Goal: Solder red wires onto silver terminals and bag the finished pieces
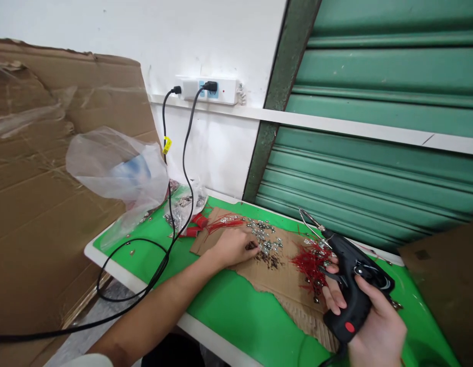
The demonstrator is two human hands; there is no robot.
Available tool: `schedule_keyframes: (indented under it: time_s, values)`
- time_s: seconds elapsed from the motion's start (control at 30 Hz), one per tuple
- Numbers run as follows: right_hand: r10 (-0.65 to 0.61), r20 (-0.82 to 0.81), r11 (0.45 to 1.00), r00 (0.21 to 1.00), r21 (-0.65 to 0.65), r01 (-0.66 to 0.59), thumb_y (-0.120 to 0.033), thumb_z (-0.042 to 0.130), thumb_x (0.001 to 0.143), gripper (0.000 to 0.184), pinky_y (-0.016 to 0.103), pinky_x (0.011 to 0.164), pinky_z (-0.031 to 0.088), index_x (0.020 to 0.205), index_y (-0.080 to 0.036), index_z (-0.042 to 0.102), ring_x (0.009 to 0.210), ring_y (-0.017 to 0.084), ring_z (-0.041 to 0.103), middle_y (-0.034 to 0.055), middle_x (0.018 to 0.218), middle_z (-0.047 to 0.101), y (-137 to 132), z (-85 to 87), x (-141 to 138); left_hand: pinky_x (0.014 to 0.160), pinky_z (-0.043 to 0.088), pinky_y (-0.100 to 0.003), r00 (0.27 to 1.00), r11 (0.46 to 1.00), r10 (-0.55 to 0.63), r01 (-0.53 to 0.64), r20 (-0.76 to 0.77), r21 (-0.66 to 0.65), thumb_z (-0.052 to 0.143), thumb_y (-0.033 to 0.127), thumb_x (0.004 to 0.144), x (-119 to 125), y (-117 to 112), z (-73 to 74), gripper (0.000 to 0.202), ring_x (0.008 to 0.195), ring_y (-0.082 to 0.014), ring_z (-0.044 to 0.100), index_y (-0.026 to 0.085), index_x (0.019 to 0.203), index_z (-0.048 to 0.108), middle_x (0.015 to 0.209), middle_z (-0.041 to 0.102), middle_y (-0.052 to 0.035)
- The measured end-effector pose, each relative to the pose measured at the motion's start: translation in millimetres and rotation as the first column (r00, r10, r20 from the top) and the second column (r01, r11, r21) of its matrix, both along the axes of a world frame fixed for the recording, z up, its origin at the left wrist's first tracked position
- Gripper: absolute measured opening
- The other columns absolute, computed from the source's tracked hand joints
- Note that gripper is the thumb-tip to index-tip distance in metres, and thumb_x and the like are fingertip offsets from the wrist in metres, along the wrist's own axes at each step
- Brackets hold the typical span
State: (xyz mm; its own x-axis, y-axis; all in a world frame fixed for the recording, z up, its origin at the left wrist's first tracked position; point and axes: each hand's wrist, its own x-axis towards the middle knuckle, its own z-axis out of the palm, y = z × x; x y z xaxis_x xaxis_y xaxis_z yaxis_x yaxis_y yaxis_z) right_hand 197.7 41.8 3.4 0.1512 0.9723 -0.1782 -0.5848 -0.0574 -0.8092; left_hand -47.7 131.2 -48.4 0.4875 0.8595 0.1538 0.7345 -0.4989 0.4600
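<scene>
My right hand [368, 311] is wrapped round the grip of a black soldering gun [354, 278], its thin metal tip pointing up and left. A bent metal tube runs beside that tip. Below and left of the gun lies a tangled pile of red wires [310, 265] with small shiny metal parts among them. My left hand [236, 247] rests low over a piece of cardboard [255, 275], thumb and fingers pinched at the edge of scattered tiny dark pieces [272, 261]; what they hold is hidden. Just behind those pieces, small silvery metal parts [267, 234] are spread out.
Red spools [192, 232] and a clear bag of small parts [186, 206] stand left of the cardboard on the green table [242, 311]. Black cords [188, 153] hang from a power strip [230, 92] and loop across the table's left side. A large carton [68, 204] rises at left.
</scene>
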Motion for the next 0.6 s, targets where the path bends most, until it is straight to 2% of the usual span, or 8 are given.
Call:
schedule_keyframes:
  time_s: [0.17,0.27,0.37,0.5,0.6]
  values:
    - [-0.018,-0.005,1.000,1.000,-0.001,0.018,-0.026,0.072,0.072,0.029,0.021,0.038,0.042,0.099,-0.018,0.068,0.047,0.009,0.041,0.0064,0.083,0.064,0.9,-1.6,-0.5,0.078,0.050,-0.023,0.997,0.996,-0.080,0.080,0.021,0.027,0.054,0.031,0.090,0.3,2.3,-1.5,0.026,0.089,-0.0155,0.064,0.028,0.110,0.070,0.104,0.068,-0.0027]
    - [-0.069,-0.036,0.997,0.997,0.023,0.070,-0.027,0.072,0.071,0.027,0.021,0.036,0.040,0.096,-0.018,0.068,0.044,0.008,0.040,0.0065,0.082,0.064,2.8,-6.4,2.6,0.077,0.050,-0.023,0.994,0.994,-0.110,0.110,0.017,0.021,0.053,0.029,0.090,1.4,5.1,-2.5,0.024,0.088,-0.0157,0.065,0.028,0.105,0.073,0.099,0.071,-0.0020]
    - [-0.093,-0.064,0.994,0.994,0.056,0.096,-0.027,0.071,0.072,0.026,0.021,0.034,0.040,0.096,-0.018,0.068,0.044,0.008,0.038,0.0062,0.083,0.063,3.7,-8.8,6.4,0.077,0.050,-0.023,0.996,0.996,-0.090,0.090,0.004,-0.003,0.055,0.030,0.090,1.0,5.3,-1.3,0.022,0.088,-0.0159,0.065,0.027,0.102,0.074,0.097,0.072,-0.0018]
    - [-0.068,-0.090,0.996,0.994,0.058,0.073,-0.028,0.072,0.073,0.027,0.021,0.038,0.044,0.098,-0.017,0.069,0.048,0.009,0.039,0.0048,0.084,0.059,2.2,-5.0,7.3,0.082,0.050,-0.023,0.997,0.997,-0.073,0.073,0.019,-0.028,0.058,0.031,0.089,-0.4,4.5,3.2,0.021,0.095,-0.0165,0.065,0.026,0.105,0.072,0.102,0.072,-0.0017]
    - [-0.096,-0.107,0.991,0.990,0.079,0.105,-0.028,0.071,0.075,0.030,0.018,0.040,0.044,0.100,-0.013,0.069,0.049,0.007,0.037,0.0036,0.083,0.057,0.5,-1.2,5.1,0.083,0.050,-0.023,0.994,0.994,-0.111,0.111,0.024,-0.004,0.057,0.030,0.089,-0.6,6.0,4.0,0.023,0.097,-0.0167,0.065,0.027,0.107,0.071,0.107,0.071,-0.0019]
